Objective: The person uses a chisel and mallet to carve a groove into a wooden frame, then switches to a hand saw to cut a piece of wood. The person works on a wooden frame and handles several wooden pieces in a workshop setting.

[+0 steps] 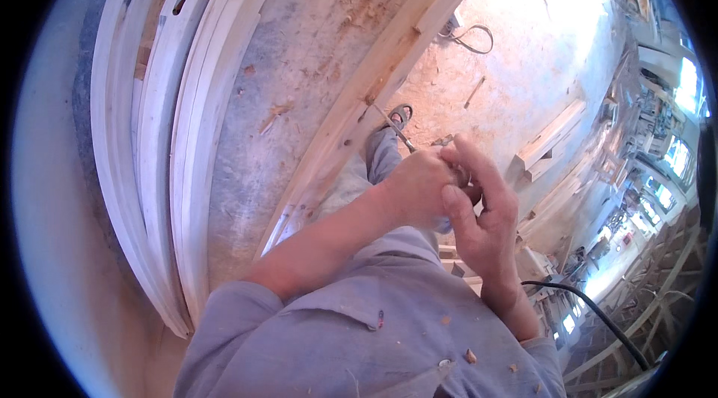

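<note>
My left hand is closed around a tool, and most of that tool is hidden in the fist. Its thin metal shaft slants from the fist up to the edge of a long wooden beam, where its tip meets the wood. Fingers curled, my right hand bends over the knuckle side of the left. Something dark and rounded shows between its thumb and forefinger, too hidden to name. Small dark holes dot the beam's side.
Several pale curved wooden pieces, some slotted, lie left on a worn work surface strewn with shavings. A looped cable lies on the floor beyond. Stacked timber and a black cable are at right. My sandalled foot stands beside the beam.
</note>
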`<state>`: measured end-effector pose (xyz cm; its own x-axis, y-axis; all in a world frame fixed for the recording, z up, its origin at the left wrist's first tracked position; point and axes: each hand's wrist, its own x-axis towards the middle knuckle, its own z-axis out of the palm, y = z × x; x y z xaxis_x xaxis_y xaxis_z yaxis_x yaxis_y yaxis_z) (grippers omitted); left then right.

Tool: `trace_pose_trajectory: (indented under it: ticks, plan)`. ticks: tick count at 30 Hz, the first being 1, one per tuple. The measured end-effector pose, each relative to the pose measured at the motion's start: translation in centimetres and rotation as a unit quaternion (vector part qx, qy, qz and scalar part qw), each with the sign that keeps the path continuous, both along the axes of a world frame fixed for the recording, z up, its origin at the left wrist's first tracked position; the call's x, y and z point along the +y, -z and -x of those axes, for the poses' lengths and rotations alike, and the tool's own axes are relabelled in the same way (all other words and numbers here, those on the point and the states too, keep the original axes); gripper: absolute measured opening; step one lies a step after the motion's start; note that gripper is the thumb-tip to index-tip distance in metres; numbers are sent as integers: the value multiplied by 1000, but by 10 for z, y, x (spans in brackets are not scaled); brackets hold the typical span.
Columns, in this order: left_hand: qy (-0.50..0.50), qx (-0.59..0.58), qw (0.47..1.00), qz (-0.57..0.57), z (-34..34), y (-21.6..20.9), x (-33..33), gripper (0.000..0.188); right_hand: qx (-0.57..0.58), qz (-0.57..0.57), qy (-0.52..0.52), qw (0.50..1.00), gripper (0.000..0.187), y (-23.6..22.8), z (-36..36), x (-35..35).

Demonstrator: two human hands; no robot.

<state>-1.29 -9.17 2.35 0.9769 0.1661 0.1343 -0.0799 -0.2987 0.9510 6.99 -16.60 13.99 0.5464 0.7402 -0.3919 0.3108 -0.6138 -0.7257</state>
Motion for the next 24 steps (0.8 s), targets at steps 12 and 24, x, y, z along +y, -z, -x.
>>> trace_pose_trajectory:
  ticks: [12,24]
  plan:
    - [-260,-83,958,81,-18,-6,3,24,-45,-3,-51,998,44,-7,-23,43]
    - [-300,-4,952,60,-37,-13,29,29,-237,-43,-33,970,55,-63,-75,71]
